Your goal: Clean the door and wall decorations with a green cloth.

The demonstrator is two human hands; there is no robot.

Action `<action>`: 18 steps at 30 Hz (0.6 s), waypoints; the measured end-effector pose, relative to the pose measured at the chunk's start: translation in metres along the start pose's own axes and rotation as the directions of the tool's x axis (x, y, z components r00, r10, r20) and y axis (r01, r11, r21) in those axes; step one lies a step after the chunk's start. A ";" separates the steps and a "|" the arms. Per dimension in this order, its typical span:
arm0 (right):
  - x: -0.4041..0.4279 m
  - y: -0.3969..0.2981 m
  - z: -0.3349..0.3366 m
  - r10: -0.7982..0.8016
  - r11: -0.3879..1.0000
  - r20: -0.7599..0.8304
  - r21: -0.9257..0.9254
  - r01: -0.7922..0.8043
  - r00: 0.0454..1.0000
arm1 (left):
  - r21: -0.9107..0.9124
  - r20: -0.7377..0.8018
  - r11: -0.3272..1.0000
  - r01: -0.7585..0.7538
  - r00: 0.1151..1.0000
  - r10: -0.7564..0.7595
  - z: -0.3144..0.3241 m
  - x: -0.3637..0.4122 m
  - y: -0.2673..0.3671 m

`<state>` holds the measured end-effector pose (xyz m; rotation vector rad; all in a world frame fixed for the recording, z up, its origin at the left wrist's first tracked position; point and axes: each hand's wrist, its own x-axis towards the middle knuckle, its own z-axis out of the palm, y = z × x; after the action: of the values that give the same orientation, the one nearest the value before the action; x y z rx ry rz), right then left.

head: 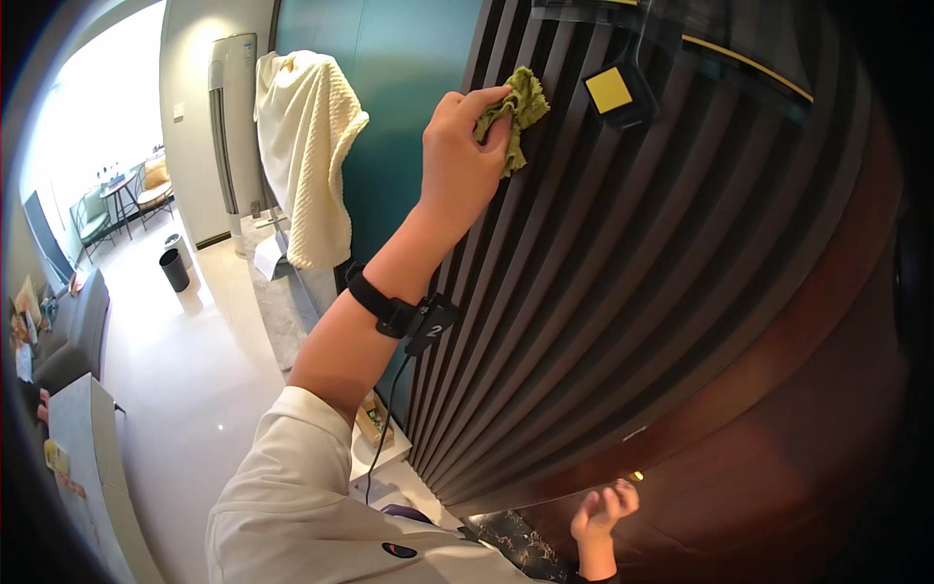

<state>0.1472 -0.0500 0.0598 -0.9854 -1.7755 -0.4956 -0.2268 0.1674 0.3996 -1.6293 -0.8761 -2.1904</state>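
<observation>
My left hand (463,150) pinches a crumpled olive-green cloth (527,102) between thumb and fingers. The cloth lies against a dark brown slatted wall panel (584,241), close to its edge with a teal panel (408,80). A black strap with a small cabled device (430,325) is around my left forearm. Low at the right, my right hand (602,515) hangs with loosely curled fingers and nothing visible in it. It is near a reddish-brown door-like surface (730,467), beside a small shiny gold fitting (637,475).
A cream textured cloth (314,146) drapes over something before a tall floor-standing air conditioner (222,139). A wooden tray (376,420) sits low behind my arm. Farther left are a black bin (174,270), a grey sofa (76,328) and a cabinet (95,452).
</observation>
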 end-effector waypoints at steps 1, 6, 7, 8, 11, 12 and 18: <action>0.017 0.000 -0.003 -0.028 0.999 -0.066 -0.020 0.026 0.997 | -0.014 -0.002 1.000 -0.005 1.000 0.005 0.006 0.006 -0.001; 0.077 0.006 -0.010 -0.165 0.976 -0.225 -0.178 0.126 0.960 | 0.011 -0.044 0.983 -0.182 0.982 0.182 0.022 0.038 0.008; 0.080 0.011 -0.005 -0.158 0.974 -0.301 -0.204 0.098 0.941 | 0.005 -0.046 0.983 -0.183 0.982 0.183 0.024 0.044 0.009; 0.084 0.015 0.000 -0.150 0.981 -0.350 -0.170 0.095 0.925 | 0.013 -0.056 0.980 -0.198 0.978 0.199 0.028 0.051 0.009; 0.104 0.002 0.018 -0.099 0.986 -0.412 -0.164 0.033 0.906 | 0.010 -0.060 0.979 -0.203 0.977 0.203 0.033 0.061 0.007; 0.109 -0.003 0.021 -0.067 0.982 -0.430 -0.186 -0.016 0.900 | 0.010 -0.052 0.975 -0.223 0.973 0.223 0.033 0.062 0.005; 0.096 -0.010 0.017 -0.041 0.961 -0.353 -0.269 -0.060 0.935 | 0.023 -0.008 0.937 -0.350 0.937 0.350 0.022 0.056 -0.006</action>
<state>0.1132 -0.0060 0.1410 -1.0191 -1.3973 -0.8773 -0.2320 0.1932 0.4541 -1.6159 -0.5509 -1.9344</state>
